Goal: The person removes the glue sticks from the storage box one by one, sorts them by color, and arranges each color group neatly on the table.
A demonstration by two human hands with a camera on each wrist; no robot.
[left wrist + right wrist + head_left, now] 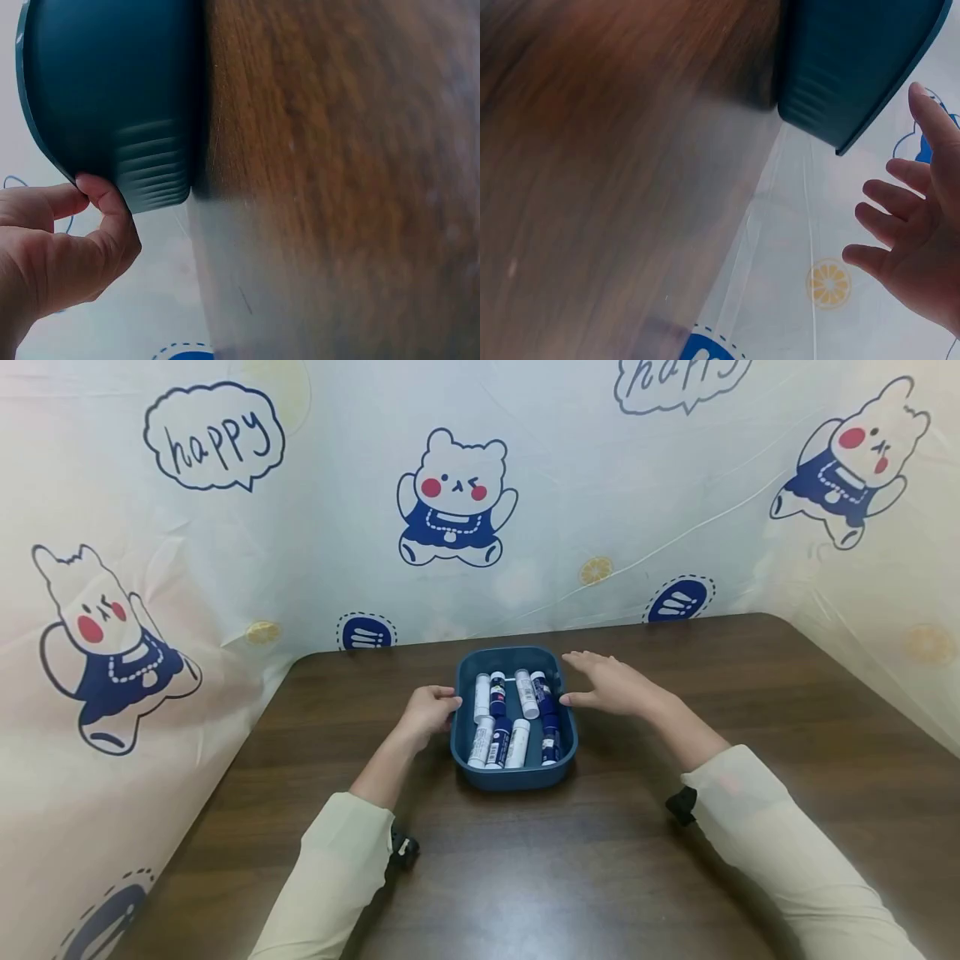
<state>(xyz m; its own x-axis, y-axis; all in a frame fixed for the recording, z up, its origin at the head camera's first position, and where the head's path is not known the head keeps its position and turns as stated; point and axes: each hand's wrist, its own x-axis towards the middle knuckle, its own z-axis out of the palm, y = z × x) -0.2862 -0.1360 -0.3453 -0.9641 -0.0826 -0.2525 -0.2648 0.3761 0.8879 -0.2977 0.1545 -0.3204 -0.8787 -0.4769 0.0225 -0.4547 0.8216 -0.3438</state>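
A dark blue-green plastic basket (516,780) with rounded corners stands on the wooden table. Inside lie several capped cylindrical tubes, some white like the white tube (517,743), others dark blue with white labels like the blue tube (498,743). At the basket's left side my left hand (429,713) pinches the rim between thumb and finger, as the left wrist view also shows at the basket wall (112,90). My right hand (611,685) hovers beside the right rim, fingers spread and holding nothing. In the right wrist view a gap shows between its fingers (889,199) and the basket.
The brown wooden table (510,860) extends around the basket on every side. Behind it and to both sides hangs a pale sheet (525,468) printed with bears and lettering. Dark wrist cameras sit at both cuffs, such as the left camera (405,850).
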